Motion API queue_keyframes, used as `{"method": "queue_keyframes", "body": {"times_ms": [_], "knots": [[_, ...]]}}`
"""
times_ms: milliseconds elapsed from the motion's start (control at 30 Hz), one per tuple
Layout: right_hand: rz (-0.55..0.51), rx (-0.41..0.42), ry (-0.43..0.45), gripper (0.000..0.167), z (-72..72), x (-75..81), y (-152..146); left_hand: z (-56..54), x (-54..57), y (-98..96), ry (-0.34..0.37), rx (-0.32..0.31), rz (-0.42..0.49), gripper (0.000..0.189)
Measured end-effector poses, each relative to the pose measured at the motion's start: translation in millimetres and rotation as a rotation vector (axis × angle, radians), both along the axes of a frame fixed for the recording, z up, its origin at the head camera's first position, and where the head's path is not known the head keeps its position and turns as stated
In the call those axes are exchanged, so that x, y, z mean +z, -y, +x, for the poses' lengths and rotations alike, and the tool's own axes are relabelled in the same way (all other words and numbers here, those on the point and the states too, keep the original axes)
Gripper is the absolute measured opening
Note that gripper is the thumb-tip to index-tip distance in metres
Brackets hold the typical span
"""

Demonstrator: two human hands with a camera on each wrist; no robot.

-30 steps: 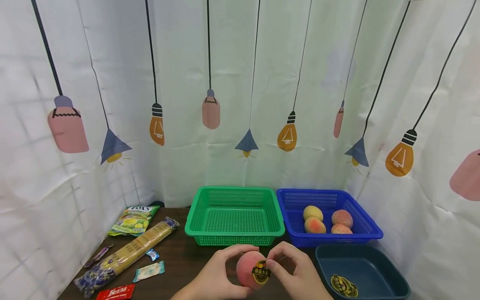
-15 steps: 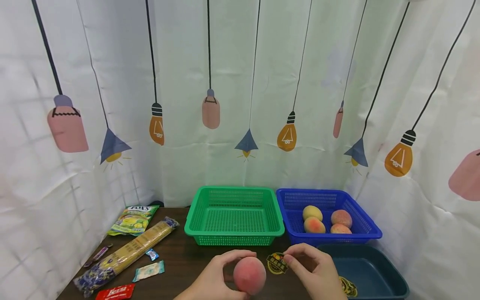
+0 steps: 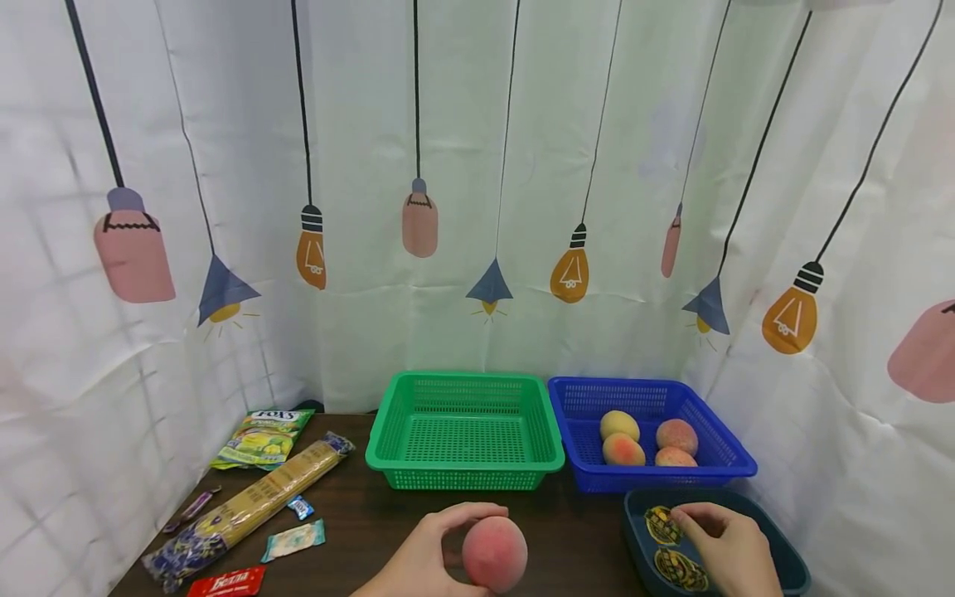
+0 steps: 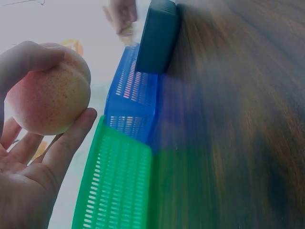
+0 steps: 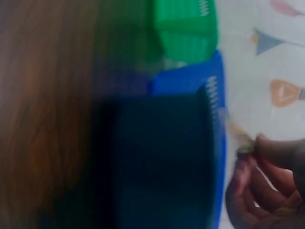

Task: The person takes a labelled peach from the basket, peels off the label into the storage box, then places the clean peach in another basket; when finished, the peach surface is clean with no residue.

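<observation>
My left hand (image 3: 433,551) grips a pink peach (image 3: 495,554) between thumb and fingers, in front of the green basket. The left wrist view shows the peach (image 4: 55,90) held clear above the table, its crease facing right. Over the dark teal tray (image 3: 792,572) at the right, my right hand (image 3: 727,543) pinches a round black-and-gold sticker (image 3: 662,526) by its edge. Another black-and-gold sticker (image 3: 681,570) lies in the tray below it. In the right wrist view the pinched sticker (image 5: 240,133) is blurred, and the tray's side hides its inside.
A green basket (image 3: 466,479) stands at the back middle with nothing in it. Beside it a blue basket (image 3: 656,479) holds several peaches (image 3: 622,449). At left lie a long noodle pack (image 3: 254,510), a candy bag (image 3: 264,438) and several small wrapped sweets (image 3: 294,540).
My right hand has peeled the sticker off the peach and carried it right, over the teal tray. The left hand has kept the peach at nearly the same spot.
</observation>
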State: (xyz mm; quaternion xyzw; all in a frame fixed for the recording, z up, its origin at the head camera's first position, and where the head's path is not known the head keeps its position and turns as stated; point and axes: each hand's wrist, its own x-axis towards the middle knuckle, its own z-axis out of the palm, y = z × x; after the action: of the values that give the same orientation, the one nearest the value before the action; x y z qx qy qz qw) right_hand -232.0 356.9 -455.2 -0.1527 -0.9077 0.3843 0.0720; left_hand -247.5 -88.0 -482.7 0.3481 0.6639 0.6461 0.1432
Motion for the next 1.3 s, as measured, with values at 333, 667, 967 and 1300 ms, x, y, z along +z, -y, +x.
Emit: {"method": "queue_keyframes", "body": {"times_ms": [333, 667, 967, 1300], "knots": [[-0.022, 0.006, 0.032, 0.072, 0.4, -14.8, -8, 0.0, -0.1, -3.1, 0.01, -0.001, -0.008, 0.074], [-0.392, -0.001, -0.017, 0.071, -24.2, 15.2, -25, 2.0, -1.1, -7.6, 0.032, 0.0, -0.007, 0.077], [-0.495, -0.049, -0.019, 0.079, -59.4, 41.5, -88, 3.3, -1.5, -11.3, 0.052, -0.016, -0.005, 0.077], [-0.193, -0.248, 0.061, 0.063, -83.6, 31.6, -118, 2.4, -6.5, -25.9, 0.093, -0.055, 0.026, 0.076]]}}
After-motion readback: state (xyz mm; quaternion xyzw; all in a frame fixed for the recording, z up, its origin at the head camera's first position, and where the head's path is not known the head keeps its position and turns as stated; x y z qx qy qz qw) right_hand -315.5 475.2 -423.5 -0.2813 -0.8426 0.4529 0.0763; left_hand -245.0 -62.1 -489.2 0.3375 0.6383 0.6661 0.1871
